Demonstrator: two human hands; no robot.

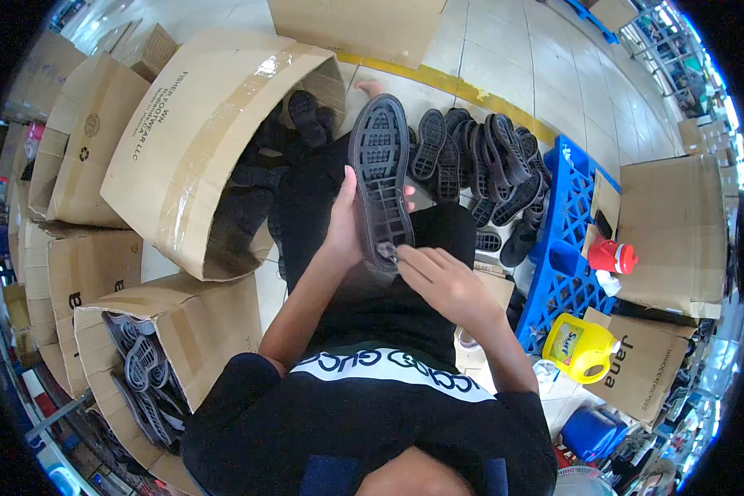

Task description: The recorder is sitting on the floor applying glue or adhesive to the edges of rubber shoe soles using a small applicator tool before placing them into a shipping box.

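The left hand (344, 221) holds a black rubber shoe sole (379, 178) upright over the person's lap, with the tread side facing up to the camera. The thumb lies along the left edge of the sole, and the other fingers are wrapped behind it, so only their tips show at the right edge. The right hand (442, 279) is at the lower end of the sole; its fingers are bent together and seem to pinch something small at the heel edge, but what exactly they pinch I cannot tell. Beyond the fingertips, on the tiled floor (504, 58), stands a row of black soles (479, 161). To the right of the right hand is a blue plastic pallet (564, 248) with a red bottle (612, 256) and a yellow jug (581, 347). To the left of the left hand lies an open cardboard box (190, 140) with dark soles inside.
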